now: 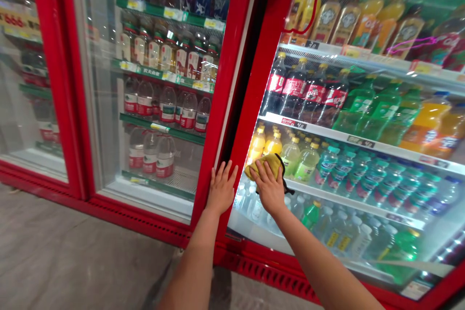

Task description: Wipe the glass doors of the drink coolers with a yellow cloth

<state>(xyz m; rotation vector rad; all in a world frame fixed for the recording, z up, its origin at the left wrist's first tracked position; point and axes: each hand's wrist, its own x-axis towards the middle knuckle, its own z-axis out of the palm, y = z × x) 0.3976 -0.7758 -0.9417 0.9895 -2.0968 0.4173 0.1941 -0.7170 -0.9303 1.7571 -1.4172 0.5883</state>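
My right hand (271, 186) presses a yellow cloth (272, 161) with a dark edge flat against the glass door (254, 232) of the lit drinks fridge. Its fingers lie stretched over the cloth, near the door's left side. To the left, my left hand (221, 188) rests with fingers spread on the red frame (207, 174) beside the gap between the two fridges. Nothing is held in it. Behind the glass by the cloth stand yellow juice bottles (257, 143) and pale green drink bottles (305, 163).
Shelves of cola bottles (323, 94) and teal-capped bottles (374, 179) fill the lit fridge. At left, another glass-door fridge holds water bottles (165, 157). A red cord (315, 9) hangs over the upper right glass. Grey floor (90, 256) lies below a red vented base (269, 273).
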